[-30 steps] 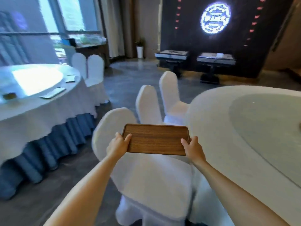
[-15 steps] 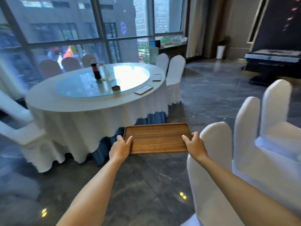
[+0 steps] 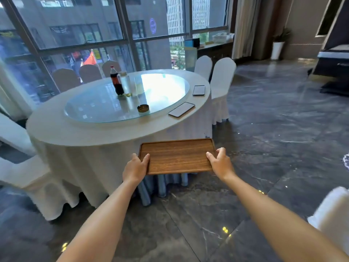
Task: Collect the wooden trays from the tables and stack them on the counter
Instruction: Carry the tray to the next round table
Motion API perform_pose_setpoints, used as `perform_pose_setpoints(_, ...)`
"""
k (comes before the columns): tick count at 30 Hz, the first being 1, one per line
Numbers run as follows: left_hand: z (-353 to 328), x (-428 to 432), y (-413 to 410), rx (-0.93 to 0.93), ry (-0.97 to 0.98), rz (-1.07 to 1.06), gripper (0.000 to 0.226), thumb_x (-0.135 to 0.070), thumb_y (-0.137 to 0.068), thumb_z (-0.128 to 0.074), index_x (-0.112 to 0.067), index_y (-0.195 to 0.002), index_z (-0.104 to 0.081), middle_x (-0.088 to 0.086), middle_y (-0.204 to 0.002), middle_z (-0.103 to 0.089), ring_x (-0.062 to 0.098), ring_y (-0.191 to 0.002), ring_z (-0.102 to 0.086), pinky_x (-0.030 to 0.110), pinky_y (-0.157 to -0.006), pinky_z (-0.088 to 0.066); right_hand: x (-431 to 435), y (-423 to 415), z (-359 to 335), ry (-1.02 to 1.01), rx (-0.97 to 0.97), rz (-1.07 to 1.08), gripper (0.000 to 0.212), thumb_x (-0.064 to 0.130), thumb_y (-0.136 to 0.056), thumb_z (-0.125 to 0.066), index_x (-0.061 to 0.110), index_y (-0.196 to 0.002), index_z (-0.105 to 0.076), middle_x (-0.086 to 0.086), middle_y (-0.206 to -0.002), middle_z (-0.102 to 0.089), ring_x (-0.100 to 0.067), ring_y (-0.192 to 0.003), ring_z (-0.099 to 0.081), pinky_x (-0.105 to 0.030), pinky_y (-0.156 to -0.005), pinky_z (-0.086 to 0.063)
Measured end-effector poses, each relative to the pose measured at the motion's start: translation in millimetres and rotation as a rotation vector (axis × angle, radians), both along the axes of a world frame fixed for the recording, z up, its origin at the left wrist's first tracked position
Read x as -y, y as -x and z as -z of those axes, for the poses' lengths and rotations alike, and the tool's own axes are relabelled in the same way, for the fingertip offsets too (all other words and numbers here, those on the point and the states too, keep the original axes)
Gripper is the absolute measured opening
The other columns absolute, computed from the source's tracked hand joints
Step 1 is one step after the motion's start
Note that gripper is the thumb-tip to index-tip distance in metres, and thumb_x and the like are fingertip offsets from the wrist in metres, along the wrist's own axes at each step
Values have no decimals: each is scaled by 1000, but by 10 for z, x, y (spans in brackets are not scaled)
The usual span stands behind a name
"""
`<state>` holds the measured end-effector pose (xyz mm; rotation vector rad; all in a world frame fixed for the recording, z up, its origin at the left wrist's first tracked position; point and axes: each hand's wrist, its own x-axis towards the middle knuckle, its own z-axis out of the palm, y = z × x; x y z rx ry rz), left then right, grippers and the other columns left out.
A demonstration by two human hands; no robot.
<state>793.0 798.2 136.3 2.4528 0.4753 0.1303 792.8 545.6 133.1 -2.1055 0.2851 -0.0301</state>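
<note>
I hold a brown wooden tray (image 3: 177, 156) level in front of me, over the dark floor. My left hand (image 3: 135, 168) grips its near left corner and my right hand (image 3: 220, 163) grips its right edge. Ahead stands a round table (image 3: 56, 127) with a white cloth and a glass turntable. Two flat trays lie on the table's right rim, a nearer tray (image 3: 181, 109) and a farther tray (image 3: 198, 90); both reflect the light, so their material is hard to tell.
A cola bottle (image 3: 115, 80), a clear bottle (image 3: 126, 84) and an ashtray (image 3: 143, 108) stand on the turntable. White-covered chairs (image 3: 221, 87) ring the table; another chair (image 3: 332, 214) is at my near right. Dark marble floor stretches to the right. Windows fill the back wall.
My view has swung left from the near table and chairs to the window-side round table, which is now closer. Both hands have kept hold of the tray.
</note>
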Motion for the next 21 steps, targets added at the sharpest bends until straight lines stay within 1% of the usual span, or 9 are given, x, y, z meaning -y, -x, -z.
perform_pose_setpoints(4, -9, 14, -775, -18, 3, 31, 51, -46, -95, -36, 0, -115, -42, 23, -117, -60, 37, -104, -57, 43, -82, -43, 19, -691, -27, 25, 0, 33, 47, 35, -95, -44, 2, -128, -36, -19, -124, -55, -35, -113, -53, -41, -92, -42)
perform_pose_setpoints(6, 32, 35, -1154, -25, 20, 54, 50, -47, -95, -36, -1, -112, -43, 21, -113, -61, 33, -95, -57, 40, -77, -42, 43, -1018, 8, 19, -2, 49, 48, 35, -95, -45, 2, -128, -36, -18, -116, -57, -35, -110, -54, -42, -90, -43)
perform_pose_setpoints(7, 64, 50, -1347, -30, 31, 65, 49, -47, -95, -36, -1, -111, -44, 20, -112, -61, 32, -94, -56, 39, -76, -42, 60, -1189, 31, 19, -3, 57, 48, 35, -95, -45, 2, -128, -36, -17, -113, -57, -35, -109, -55, -43, -89, -43)
perform_pose_setpoints(10, 197, 111, -1938, -48, 57, 80, 51, -48, -95, -35, -2, -116, -43, 18, -115, -61, 35, -104, -57, 42, -83, -45, 118, -1767, 89, 28, -1, 82, 48, 34, -94, -47, 1, -126, -37, -19, -116, -57, -33, -103, -55, -43, -88, -44)
perform_pose_setpoints(12, 310, 144, -2366, -52, 81, 87, 52, -48, -95, -35, -2, -119, -43, 19, -117, -60, 36, -107, -57, 43, -87, -44, 139, -2196, 139, 36, 7, 92, 47, 33, -94, -48, 0, -126, -37, -18, -114, -57, -31, -99, -54, -44, -89, -44)
perform_pose_setpoints(14, 416, 159, -2854, -63, 87, 95, 51, -47, -95, -35, -1, -118, -42, 21, -115, -60, 37, -105, -57, 42, -83, -43, 143, -2659, 209, 54, 10, 107, 47, 33, -94, -49, 0, -125, -38, -17, -110, -57, -33, -103, -55, -43, -89, -44)
perform_pose_setpoints(16, 479, 167, -3376, -66, 78, 107, 51, -45, -96, -35, 0, -117, -42, 23, -114, -61, 38, -105, -57, 41, -82, -42, 138, -3151, 274, 70, -6, 115, 46, 34, -93, -48, 1, -125, -38, -19, -115, -58, -36, -108, -55, -44, -91, -44)
perform_pose_setpoints(19, 554, 139, -4163, -79, 74, 106, 51, -45, -96, -35, 1, -118, -42, 23, -115, -61, 38, -107, -57, 42, -85, -43, 120, -3911, 301, 88, -48, 103, 46, 36, -93, -47, 2, -124, -37, -20, -119, -58, -35, -107, -56, -48, -93, -45)
perform_pose_setpoints(21, 598, 116, -4628, -100, 65, 95, 52, -47, -95, -34, -1, -116, -43, 23, -114, -62, 38, -106, -58, 42, -83, -44, 121, -4396, 291, 116, -68, 81, 45, 37, -94, -46, 3, -122, -38, -19, -118, -58, -34, -106, -56, -48, -93, -46)
